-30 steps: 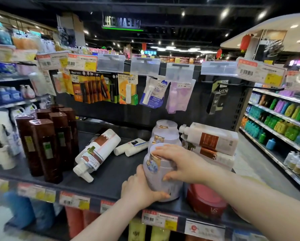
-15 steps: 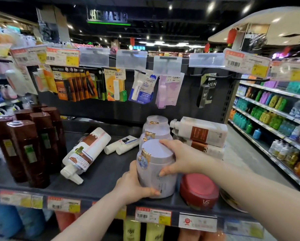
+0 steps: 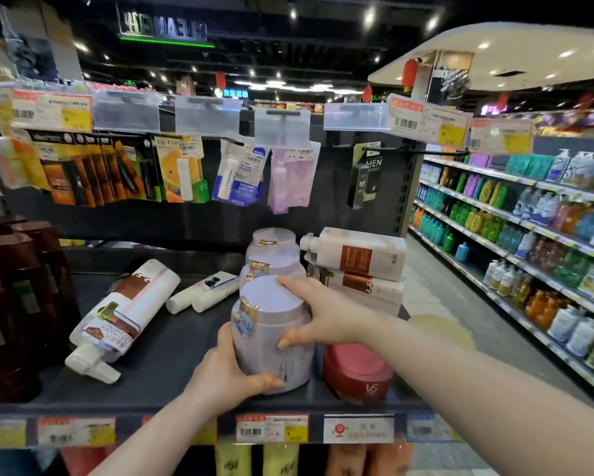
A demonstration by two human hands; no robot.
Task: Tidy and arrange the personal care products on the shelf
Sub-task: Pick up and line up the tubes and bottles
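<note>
A lilac jar (image 3: 271,341) stands upright at the front of the dark shelf (image 3: 158,359). My left hand (image 3: 230,376) wraps its lower left side and my right hand (image 3: 319,314) grips its lid and right side. Two more lilac jars (image 3: 271,249) stand in a row behind it. A red jar (image 3: 357,372) sits to its right. A white pump bottle (image 3: 123,314) lies on its side at the left, and two white tubes (image 3: 203,292) lie behind it. Two white and brown bottles (image 3: 357,266) lie stacked at the back right.
Tall brown bottles (image 3: 17,297) stand at the shelf's left end. Hanging packets (image 3: 182,170) and price tags (image 3: 271,429) line the rail above and the front edge. An aisle (image 3: 460,321) and stocked shelves (image 3: 529,242) run along the right.
The view has shifted slightly. Both hands stay on the front lilac jar, which sits in nearly the same place beside the red jar.
</note>
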